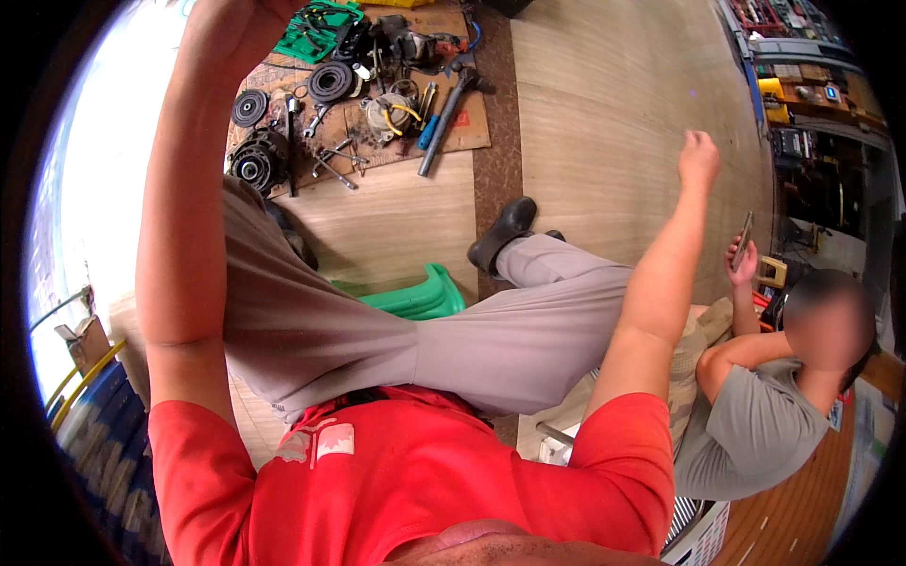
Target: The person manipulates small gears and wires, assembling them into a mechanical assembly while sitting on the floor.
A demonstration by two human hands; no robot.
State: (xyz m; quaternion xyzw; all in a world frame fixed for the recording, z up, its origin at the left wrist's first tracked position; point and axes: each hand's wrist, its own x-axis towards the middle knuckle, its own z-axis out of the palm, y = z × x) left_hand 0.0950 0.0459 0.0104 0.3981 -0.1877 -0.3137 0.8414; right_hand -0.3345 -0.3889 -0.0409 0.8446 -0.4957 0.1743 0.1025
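My left arm reaches up the left side, and my left hand (247, 26) is cut off by the top edge beside a green tool case (316, 30); its fingers are out of sight. Out to the right over the floor, my right hand (698, 158) is raised with its fingers curled closed, and nothing shows in it. On a cardboard sheet (462, 137) lie black ribbed pulleys (331, 83), a dark round machine part (257, 162), a long-handled hammer (447, 121), yellow-handled pliers (401, 113), a blue-handled screwdriver (428, 132) and several wrenches (332, 168).
Between my legs is a green plastic stool (415, 297). A black boot (505, 231) on my foot stands on the tiled floor (604, 123). Seated close on my right, a person in a grey shirt (764, 429) holds a phone (744, 241). Shelves (816, 104) line the far right.
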